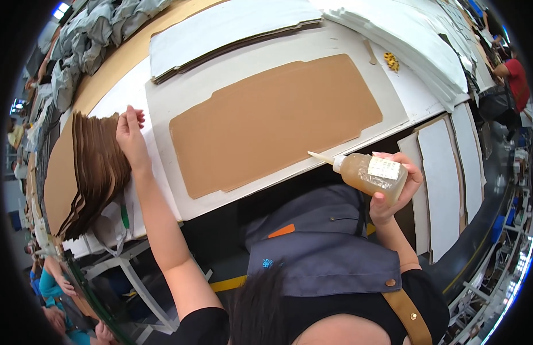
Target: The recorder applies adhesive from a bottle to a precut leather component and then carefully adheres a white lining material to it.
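Note:
My right hand (400, 181) grips a squeeze bottle (364, 174) of cloudy yellowish liquid, probably glue, with a pale label on its side. The bottle is tilted, and its long thin nozzle points left over the near edge of a large flat brown panel (278, 123). That panel lies on a pale grey board (163, 109) and has stepped corners. My left hand (131, 132) is raised beside a thick stack of brown sheets (96, 155), its fingers curled together with nothing visible in them. Whether it touches the stack is hard to tell.
Behind the board lies a pile of white-topped sheets (232, 34). A larger white stack (404, 46) covers the far right, near a small yellow-and-black object (391, 61) and a flat tan stick (370, 52). More panels (442, 184) stand at right. Co-workers (516, 86) are at both sides.

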`<state>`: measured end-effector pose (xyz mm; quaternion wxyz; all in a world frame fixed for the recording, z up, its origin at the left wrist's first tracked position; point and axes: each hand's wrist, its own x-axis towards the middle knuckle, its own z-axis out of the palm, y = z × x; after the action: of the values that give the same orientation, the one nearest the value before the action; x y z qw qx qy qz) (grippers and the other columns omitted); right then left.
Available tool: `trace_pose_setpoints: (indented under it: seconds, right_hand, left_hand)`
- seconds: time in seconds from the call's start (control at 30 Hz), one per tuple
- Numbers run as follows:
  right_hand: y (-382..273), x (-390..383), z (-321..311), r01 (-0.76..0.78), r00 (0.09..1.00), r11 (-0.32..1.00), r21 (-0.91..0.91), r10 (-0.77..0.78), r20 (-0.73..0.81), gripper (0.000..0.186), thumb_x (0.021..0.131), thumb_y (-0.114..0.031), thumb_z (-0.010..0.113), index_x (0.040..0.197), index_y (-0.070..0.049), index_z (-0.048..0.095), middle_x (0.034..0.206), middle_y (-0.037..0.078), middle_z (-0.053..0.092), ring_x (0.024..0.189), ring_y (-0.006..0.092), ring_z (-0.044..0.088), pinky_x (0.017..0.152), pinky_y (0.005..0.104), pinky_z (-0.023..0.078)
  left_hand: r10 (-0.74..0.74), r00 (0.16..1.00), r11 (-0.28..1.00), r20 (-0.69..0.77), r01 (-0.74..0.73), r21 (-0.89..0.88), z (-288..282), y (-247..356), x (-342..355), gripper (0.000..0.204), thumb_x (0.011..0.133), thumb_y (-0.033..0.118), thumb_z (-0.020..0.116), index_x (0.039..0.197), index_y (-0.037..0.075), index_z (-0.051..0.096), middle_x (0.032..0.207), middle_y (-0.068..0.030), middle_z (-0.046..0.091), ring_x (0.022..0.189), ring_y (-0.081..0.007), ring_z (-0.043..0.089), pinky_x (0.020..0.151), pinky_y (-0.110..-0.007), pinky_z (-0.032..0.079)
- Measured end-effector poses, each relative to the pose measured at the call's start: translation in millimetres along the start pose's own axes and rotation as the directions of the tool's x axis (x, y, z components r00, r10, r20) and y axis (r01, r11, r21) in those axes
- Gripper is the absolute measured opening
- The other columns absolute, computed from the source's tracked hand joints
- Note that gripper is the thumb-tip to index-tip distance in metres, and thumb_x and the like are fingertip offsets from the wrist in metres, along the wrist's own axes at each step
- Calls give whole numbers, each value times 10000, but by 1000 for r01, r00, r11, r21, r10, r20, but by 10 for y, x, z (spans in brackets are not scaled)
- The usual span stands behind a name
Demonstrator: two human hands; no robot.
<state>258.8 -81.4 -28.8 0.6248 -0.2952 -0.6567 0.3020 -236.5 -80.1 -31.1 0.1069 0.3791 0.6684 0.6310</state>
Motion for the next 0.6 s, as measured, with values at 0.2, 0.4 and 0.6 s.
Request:
trace_pose_setpoints:
  seconds: [0.2,0.4,0.6]
  right_hand:
    - [10,-69,276,16,991,992,123,-32,133,790,800,-393,816,1303,-100,282,1183,182,465,1039,319,621,881,446,556]
    - [59,-112,557,28,965,978,209,-81,249,815,772,-379,845,1297,-112,283,1186,188,476,1032,314,632,888,430,553]
    - [53,-97,863,38,929,955,293,-142,342,828,759,-372,858,1292,-112,279,1190,186,479,1033,314,636,892,429,547]
  left_hand:
    - [31,1000,999,-1,-31,-12,-45,-9,2,340,1013,301,579,836,23,661,792,-3,631,744,-73,531,685,-226,422]
    - [17,1000,1000,-10,-17,-16,-14,49,-24,341,1007,314,587,837,30,668,797,-3,649,744,-70,547,683,-223,424]
    - [14,1000,999,-21,-15,-53,6,101,-27,324,1000,310,600,839,38,671,801,-1,658,751,-65,556,685,-218,431]
